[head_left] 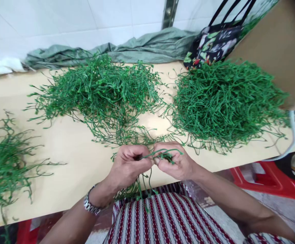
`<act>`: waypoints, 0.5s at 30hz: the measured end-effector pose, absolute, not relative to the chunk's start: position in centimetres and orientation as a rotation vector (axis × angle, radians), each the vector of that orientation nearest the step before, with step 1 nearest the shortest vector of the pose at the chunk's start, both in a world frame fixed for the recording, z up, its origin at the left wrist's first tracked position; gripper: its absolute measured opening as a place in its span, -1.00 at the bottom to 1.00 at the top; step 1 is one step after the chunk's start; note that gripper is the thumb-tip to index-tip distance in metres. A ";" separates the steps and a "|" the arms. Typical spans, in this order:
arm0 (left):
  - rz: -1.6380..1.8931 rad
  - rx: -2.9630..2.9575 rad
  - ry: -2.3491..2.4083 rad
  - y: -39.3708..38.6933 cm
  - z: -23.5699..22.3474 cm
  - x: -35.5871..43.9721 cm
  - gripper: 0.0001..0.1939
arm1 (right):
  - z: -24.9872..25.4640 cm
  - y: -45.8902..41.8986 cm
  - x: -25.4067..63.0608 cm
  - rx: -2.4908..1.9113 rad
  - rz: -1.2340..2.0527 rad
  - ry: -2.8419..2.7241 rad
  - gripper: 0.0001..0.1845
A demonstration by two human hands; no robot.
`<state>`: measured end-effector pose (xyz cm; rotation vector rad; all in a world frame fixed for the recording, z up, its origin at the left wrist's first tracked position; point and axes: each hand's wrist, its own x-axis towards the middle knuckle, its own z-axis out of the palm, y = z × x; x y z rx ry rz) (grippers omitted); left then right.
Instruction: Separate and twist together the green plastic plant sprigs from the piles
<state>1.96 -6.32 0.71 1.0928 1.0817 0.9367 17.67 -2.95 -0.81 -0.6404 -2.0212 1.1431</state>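
Note:
My left hand and my right hand meet over the table's front edge, fingertips nearly touching. Both are closed in a pinch on thin green artificial plant stems, whose small tips stick out over my right fingers. More stems hang below my left hand toward my lap. Just beyond my hands, loose stems reach from a tangled pile of green stems at the middle left. A thicker pile of the same stems lies to the right. The exact spot where my fingertips grip is partly hidden.
Another stem heap lies at the table's left end. A green cloth runs along the tiled wall. A floral bag and a brown cardboard piece stand at the back right. Below the table is a red stool.

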 end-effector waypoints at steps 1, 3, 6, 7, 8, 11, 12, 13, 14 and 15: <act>0.936 1.066 1.062 -6.3 0.7 2.0 -0.83 | -0.8 -3.0 17.7 -0.660 1.281 -1.957 -0.87; 0.918 1.017 1.030 -6.3 0.7 2.0 -0.85 | -1.1 -3.2 17.7 -0.675 1.543 -1.823 -0.89; 0.914 0.974 1.013 -6.2 0.5 2.2 -0.84 | -1.7 -3.3 17.6 -0.654 1.832 -1.620 -0.92; 0.919 0.966 1.011 -6.2 0.5 2.2 -0.83 | -1.9 -3.3 17.6 -0.641 1.885 -1.569 -0.92; 0.924 0.962 1.007 -6.1 0.4 2.2 -0.83 | -2.0 -3.2 17.6 -0.630 1.916 -1.535 -0.91; 0.910 1.014 1.017 -6.0 0.4 1.9 -0.81 | -2.1 -2.8 17.9 -0.634 1.871 -1.603 -0.87; 0.889 1.071 1.040 -5.9 0.6 1.7 -0.81 | -1.9 -2.6 18.0 -0.641 1.797 -1.698 -0.86; 0.860 1.152 1.073 -5.9 0.8 1.5 -0.82 | -1.7 -2.3 18.3 -0.648 1.692 -1.820 -0.86; 0.826 1.250 1.117 -5.8 1.0 1.3 -0.82 | -1.5 -2.1 18.5 -0.652 1.562 -1.951 -0.87; 0.786 1.359 1.162 -5.8 1.3 1.2 -0.84 | -1.3 -1.9 18.7 -0.655 1.422 -2.078 -0.88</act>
